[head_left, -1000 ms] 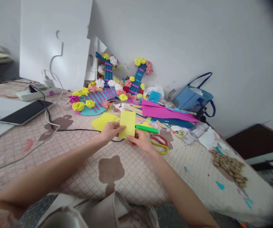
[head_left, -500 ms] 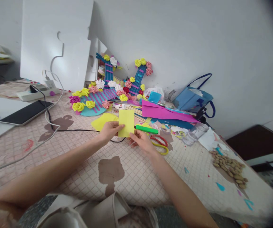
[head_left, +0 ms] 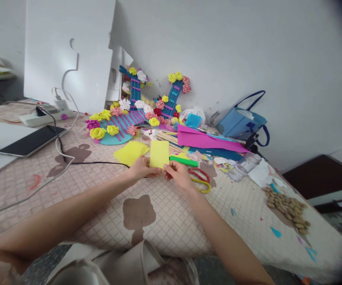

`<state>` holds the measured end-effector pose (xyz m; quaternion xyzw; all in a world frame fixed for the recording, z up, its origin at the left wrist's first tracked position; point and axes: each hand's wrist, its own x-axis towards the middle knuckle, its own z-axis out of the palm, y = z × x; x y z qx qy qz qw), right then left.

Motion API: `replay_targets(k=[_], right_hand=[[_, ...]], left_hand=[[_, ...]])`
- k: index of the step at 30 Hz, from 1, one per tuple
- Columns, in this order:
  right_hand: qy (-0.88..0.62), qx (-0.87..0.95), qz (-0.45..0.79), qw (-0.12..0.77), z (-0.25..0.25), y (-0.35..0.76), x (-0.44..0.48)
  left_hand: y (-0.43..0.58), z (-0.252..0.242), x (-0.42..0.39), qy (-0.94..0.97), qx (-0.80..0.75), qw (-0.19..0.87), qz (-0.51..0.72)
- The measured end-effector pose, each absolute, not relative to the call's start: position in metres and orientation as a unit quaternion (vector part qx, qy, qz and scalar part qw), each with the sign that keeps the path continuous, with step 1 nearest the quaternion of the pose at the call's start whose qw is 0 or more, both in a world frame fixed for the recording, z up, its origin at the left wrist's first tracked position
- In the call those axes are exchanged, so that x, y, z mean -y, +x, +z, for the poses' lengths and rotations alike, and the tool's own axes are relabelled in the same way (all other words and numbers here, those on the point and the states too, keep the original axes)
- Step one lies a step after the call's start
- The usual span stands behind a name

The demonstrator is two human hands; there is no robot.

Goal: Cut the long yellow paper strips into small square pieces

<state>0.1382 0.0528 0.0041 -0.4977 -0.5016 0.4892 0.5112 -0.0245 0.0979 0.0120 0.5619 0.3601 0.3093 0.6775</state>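
A small rectangle of yellow paper (head_left: 159, 153) is held upright above the table by its lower edge. My left hand (head_left: 142, 168) grips it at the lower left corner, thumb across the front. At the lower right, the fingertips of my right hand (head_left: 178, 173) pinch the same sheet. Left of it on the table lies a fanned pile of yellow paper sheets (head_left: 132, 152). A green utility knife (head_left: 184, 161) rests just behind my right hand, and scissors (head_left: 201, 182) with red and yellow handles lie to its right.
Flower-covered craft pieces (head_left: 123, 122) stand at the back. Magenta sheets (head_left: 209, 140), a clear jar (head_left: 243, 167), a blue bag (head_left: 242, 122) and a heap of nuts in shells (head_left: 288, 211) are to the right. A phone (head_left: 32, 140), power strip (head_left: 44, 118) and cables lie left.
My left hand has slid down from the yellow paper's left side to its bottom corner. The fingers of both hands are now closer together, and the paper is slightly lower at its top.
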Motion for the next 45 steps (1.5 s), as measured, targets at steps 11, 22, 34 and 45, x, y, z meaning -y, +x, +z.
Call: replay_targets(k=[11,22,34,45], right_hand=[[-0.502,0.493,0.5,0.505,0.007,0.145,-0.053],[-0.49,0.503,0.532,0.474,0.004,0.151,-0.054],[-0.448,0.413,0.636,0.473,0.016,0.159,-0.049],[-0.493,0.529,0.382,0.575,0.026,0.16,-0.046]], left_hand=[[-0.029,0.019,-0.101,0.519,-0.354,0.732,0.263],[-0.03,0.015,-0.105,0.525,-0.322,0.738,0.276],[-0.034,0.019,-0.106,0.794,-0.281,0.345,0.415],[-0.033,0.027,-0.105,0.651,-0.298,0.584,0.382]])
